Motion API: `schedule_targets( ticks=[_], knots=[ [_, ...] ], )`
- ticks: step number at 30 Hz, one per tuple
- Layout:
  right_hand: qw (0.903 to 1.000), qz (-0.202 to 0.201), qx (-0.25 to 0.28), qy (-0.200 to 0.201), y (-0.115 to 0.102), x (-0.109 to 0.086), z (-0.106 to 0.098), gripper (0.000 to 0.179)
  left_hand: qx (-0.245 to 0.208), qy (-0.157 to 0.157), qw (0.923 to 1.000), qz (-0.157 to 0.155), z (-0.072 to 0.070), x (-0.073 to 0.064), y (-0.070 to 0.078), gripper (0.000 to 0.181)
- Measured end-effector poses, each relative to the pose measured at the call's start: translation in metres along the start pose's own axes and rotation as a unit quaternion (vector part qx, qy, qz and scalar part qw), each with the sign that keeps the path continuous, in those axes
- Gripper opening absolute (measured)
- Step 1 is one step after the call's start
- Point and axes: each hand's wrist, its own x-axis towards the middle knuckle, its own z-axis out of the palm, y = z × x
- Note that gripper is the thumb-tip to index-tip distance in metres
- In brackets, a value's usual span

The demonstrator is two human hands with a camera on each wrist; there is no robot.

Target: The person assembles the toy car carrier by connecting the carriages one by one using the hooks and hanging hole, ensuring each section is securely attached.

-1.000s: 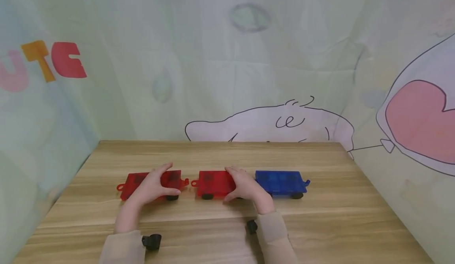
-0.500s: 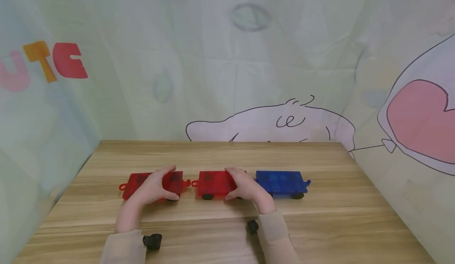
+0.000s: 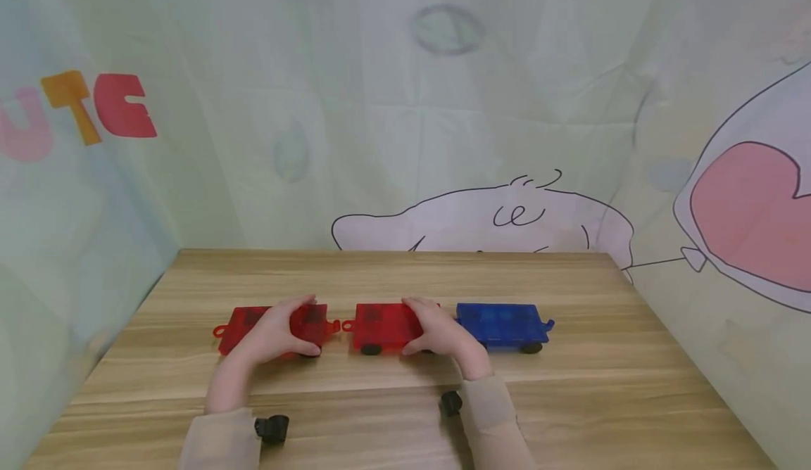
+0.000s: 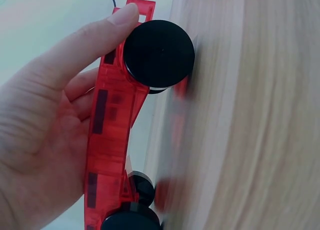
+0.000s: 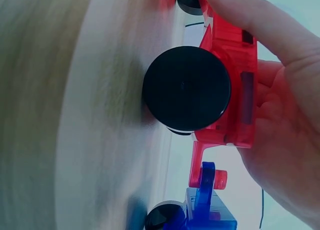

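Observation:
Three flat toy train cars with black wheels stand in a row on the wooden table [image 3: 570, 399]. My left hand [image 3: 274, 333] grips the left red car [image 3: 236, 328], thumb at its near edge; the left wrist view has that red car [image 4: 107, 135] and its wheel [image 4: 159, 53] up close. My right hand [image 3: 438, 333] grips the middle red car [image 3: 382, 324], seen also as a red car [image 5: 235, 89] in the right wrist view. The blue car [image 3: 503, 324] sits to the right, its hook [image 5: 206, 182] meeting the red car's end. A small gap separates the two red cars.
The table is walled by pale printed cloth at the back [image 3: 443, 139], left and right. Small black wrist cameras [image 3: 271, 428] sit near my sleeves. Bare wood lies in front of and behind the cars.
The left hand has slid the left red car slightly right, narrowing the gap to the middle red car. The right hand and the other two cars are still.

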Motion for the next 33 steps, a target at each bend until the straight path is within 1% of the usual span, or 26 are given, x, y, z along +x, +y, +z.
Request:
schedule_targets(
  ticks=[10, 24, 33],
  knots=[
    [0.9999, -0.002, 0.012, 0.002, 0.0022, -0.0002, -0.0004, 0.085, -0.002, -0.002, 1.0, -0.002, -0.0009, -0.0011, 0.0012, 0.093],
    [0.9992, 0.011, 0.038, 0.004, 0.0055, -0.0024, -0.0026, 0.084, 0.006, -0.004, 1.0, -0.005, 0.0006, 0.0004, 0.0047, 0.093],
    [0.9988, 0.001, 0.048, 0.006, 0.0058, -0.0039, -0.0044, 0.083, 0.008, 0.002, 1.0, 0.003, 0.0044, 0.0019, 0.0043, 0.092]
  ],
)
